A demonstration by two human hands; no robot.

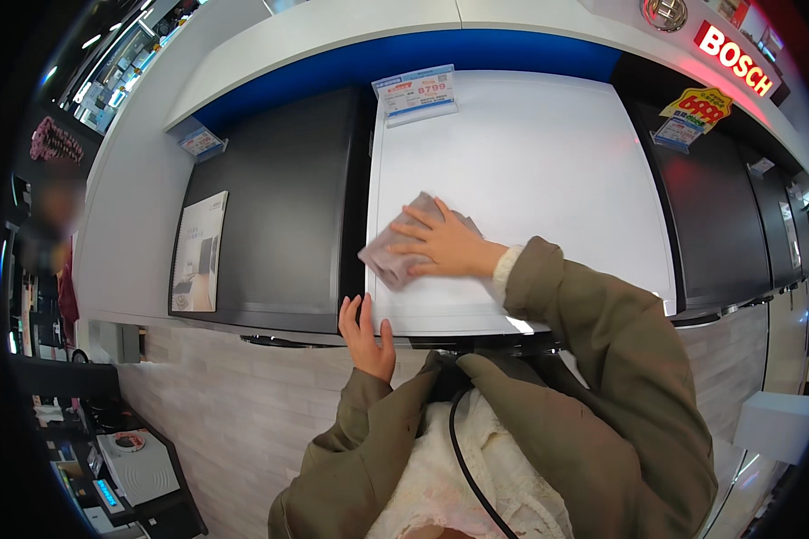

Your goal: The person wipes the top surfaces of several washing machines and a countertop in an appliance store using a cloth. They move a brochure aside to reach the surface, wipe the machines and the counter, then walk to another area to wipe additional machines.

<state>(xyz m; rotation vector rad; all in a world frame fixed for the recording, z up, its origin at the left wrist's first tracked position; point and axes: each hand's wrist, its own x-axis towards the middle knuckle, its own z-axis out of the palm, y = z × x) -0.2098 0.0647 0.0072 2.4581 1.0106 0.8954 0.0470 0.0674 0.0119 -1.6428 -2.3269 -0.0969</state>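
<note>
A folded grey-brown cloth [393, 260] lies on the white top of an appliance [548, 171], toward its near left side. My right hand [449, 244] rests flat on the cloth with its fingers spread, pressing it to the surface; part of the cloth is hidden under the palm. At the near left corner of the white top, my left hand [367, 341] touches the front edge. Its fingers are stretched apart and hold nothing.
Left of the white top stands a dark grey appliance [274, 198] bearing a spiral-bound booklet [200, 253]. A price sign [415, 95] stands at the back of the white top. More dark appliances [710, 216] line the right, with a yellow tag [697, 110]. A person [58, 211] is at far left.
</note>
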